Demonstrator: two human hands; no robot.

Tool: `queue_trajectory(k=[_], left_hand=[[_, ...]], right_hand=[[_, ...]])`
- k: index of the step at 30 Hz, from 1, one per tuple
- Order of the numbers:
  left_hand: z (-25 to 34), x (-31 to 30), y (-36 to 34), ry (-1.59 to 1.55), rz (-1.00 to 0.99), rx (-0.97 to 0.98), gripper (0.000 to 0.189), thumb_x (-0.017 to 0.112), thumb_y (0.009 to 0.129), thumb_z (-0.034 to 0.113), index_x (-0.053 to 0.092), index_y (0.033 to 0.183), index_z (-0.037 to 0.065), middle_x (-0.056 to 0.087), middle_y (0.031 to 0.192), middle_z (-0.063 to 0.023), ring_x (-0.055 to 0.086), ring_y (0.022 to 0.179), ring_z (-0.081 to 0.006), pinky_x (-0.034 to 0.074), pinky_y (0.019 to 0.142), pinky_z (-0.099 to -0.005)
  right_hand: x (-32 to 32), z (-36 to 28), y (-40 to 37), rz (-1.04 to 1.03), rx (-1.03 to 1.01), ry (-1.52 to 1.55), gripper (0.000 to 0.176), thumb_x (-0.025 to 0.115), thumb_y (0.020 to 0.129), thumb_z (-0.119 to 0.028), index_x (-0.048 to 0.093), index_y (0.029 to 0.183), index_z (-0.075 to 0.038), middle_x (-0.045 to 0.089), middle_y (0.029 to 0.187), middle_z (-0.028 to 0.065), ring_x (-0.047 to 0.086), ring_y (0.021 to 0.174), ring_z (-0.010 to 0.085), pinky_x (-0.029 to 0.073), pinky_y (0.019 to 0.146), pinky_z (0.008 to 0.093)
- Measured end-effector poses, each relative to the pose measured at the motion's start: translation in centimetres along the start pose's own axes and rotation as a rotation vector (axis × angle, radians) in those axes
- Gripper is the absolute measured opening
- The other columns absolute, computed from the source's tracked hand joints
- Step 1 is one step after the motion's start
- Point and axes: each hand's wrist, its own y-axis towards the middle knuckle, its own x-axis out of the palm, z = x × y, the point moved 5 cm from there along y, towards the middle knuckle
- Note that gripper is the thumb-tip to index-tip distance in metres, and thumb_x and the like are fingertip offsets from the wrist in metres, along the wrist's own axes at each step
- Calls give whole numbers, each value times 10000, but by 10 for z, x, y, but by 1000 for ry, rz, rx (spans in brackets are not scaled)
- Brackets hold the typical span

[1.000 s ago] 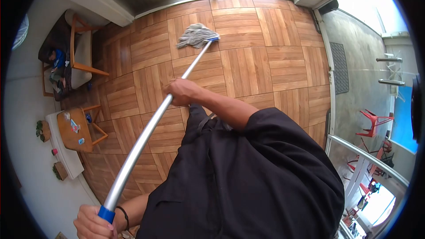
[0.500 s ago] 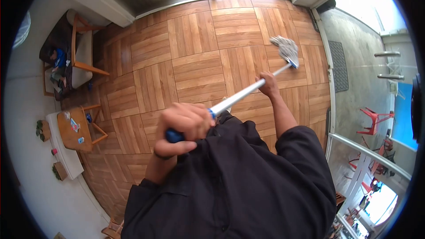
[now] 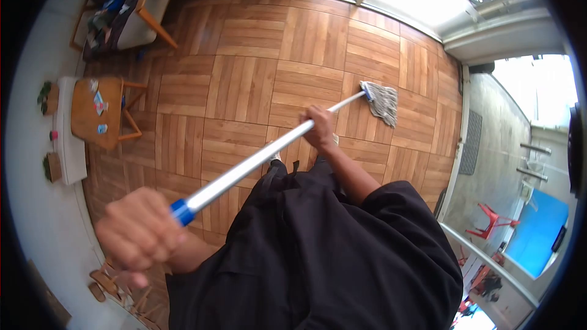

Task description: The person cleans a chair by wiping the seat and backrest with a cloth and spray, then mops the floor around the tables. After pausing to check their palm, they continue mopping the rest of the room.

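A long white mop handle (image 3: 251,162) runs diagonally from the lower left to the grey mop head (image 3: 383,103), which lies on the wood-patterned floor (image 3: 244,76). At the lower left, my left hand (image 3: 139,229) is wrapped round the top end of the handle, just past its blue collar (image 3: 182,212); the end itself is hidden in the fist. My right hand (image 3: 318,127) grips the shaft farther down, nearer the mop head, palm side out of view.
At the upper left a person (image 3: 107,6) sits on a wooden-armed sofa (image 3: 139,21). Below it are a wooden table (image 3: 92,116) and a white ledge with plants (image 3: 73,165). A door track edges the floor at right, with a grey mat (image 3: 471,142) and red chair (image 3: 487,223) beyond.
Both hands have moved left with the handle, the left one also downward. The mop head has shifted left and down in view and turned. The whole view has rotated.
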Motion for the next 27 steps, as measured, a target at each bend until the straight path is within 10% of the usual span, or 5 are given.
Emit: queue_trajectory(k=[6, 19, 27], left_hand=[[137, 26, -114, 403, 401, 124, 469, 714, 887, 270, 479, 499, 152, 561, 470, 51, 552, 417, -48, 498, 519, -184], [226, 152, -164, 1025, 742, 233, 509, 397, 1004, 495, 412, 666, 115, 392, 529, 7, 417, 456, -131, 412, 485, -313], [219, 220, -189, 1054, 1213, 294, 426, 384, 957, 477, 399, 694, 143, 241, 534, 43, 303, 470, -95, 360, 566, -324]], right_hand=[[114, -148, 1, -279, -171, 287, 218, 684, 668, -98, 474, 611, -90, 538, 644, 87, 566, 661, 300, 415, 626, 440], [254, -325, -43, -1241, -549, 558, 412, 799, 618, -258, 619, 925, -51, 607, 968, 186, 632, 952, 372, 515, 806, 439], [216, -282, -98, -1040, -613, 370, 172, 666, 689, -260, 659, 689, -88, 658, 679, 150, 657, 687, 377, 535, 647, 473]])
